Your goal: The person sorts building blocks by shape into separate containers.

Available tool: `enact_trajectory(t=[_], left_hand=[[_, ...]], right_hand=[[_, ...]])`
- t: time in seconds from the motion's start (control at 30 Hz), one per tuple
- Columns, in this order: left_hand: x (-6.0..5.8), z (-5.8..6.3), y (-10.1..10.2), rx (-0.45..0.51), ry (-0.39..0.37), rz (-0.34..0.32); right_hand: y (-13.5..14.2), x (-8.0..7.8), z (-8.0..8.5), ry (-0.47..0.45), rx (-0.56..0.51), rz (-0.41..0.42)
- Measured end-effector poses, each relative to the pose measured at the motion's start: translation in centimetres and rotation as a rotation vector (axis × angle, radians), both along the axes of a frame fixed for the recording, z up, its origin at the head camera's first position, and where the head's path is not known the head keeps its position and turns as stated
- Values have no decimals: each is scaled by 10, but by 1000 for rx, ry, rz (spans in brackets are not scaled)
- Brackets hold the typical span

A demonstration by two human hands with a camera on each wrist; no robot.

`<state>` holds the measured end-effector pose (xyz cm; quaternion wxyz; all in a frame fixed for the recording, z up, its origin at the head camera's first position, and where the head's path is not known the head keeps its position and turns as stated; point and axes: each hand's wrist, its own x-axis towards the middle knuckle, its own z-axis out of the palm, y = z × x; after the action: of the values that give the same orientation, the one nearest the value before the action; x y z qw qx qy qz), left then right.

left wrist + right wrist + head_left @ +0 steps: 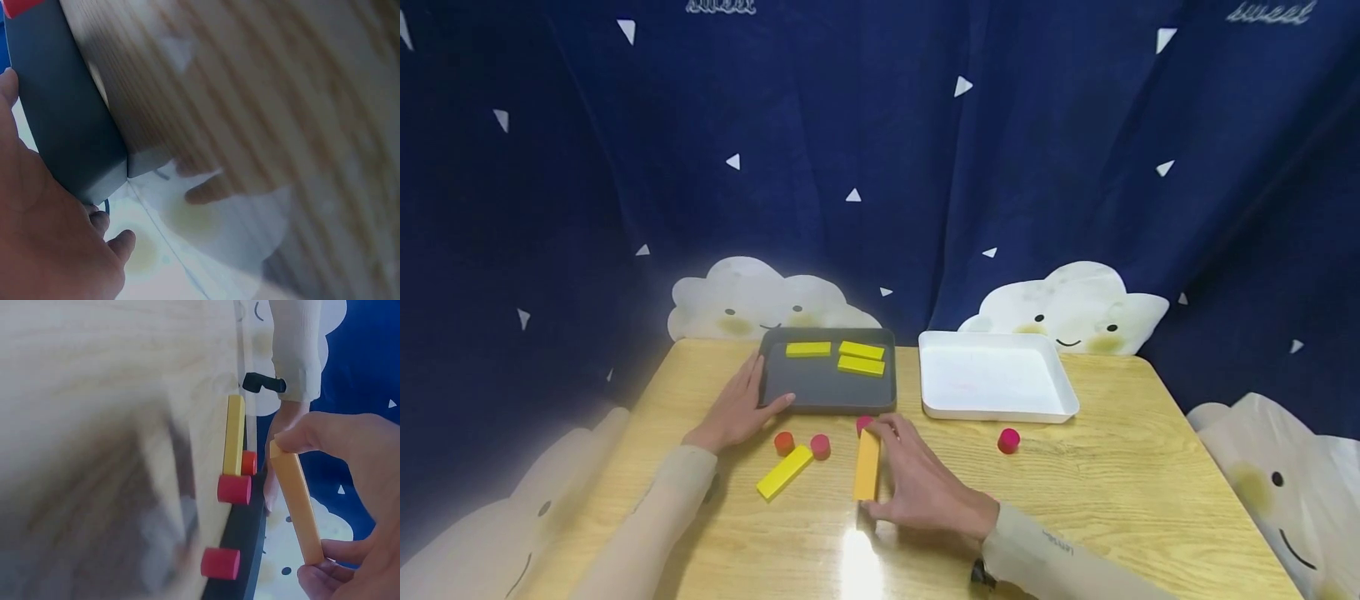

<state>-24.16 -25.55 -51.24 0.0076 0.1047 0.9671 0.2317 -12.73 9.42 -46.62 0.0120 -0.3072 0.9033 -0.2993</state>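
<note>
Our left hand touches the gray tray, fingers spread. In front of the tray, the orange block is pinched end to end by our right hand. If our fingers slip, it might drop and bump the pink peg behind.

Left forearm: one, pale-sleeved, reaching forward from lower left of head view; left wrist bare past cuff. Left hand: one, fingers extended forward, left thumb spread toward right. Right forearm: one, pale-sleeved, slanting in from lower right. Right hand: one, arched in pinch grip, right thumb on near side, right fingers opposite, farther forward.
</note>
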Motion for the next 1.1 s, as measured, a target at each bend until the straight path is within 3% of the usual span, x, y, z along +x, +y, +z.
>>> enact_trajectory(t=[0.67,1.1], left_hand=[[-2,-4,-2,16,8,0],[-4,-4,-3,18,-10,-18]], right_hand=[[3,-65,21,201,30,119],[-12,-127,38,241,72,169]])
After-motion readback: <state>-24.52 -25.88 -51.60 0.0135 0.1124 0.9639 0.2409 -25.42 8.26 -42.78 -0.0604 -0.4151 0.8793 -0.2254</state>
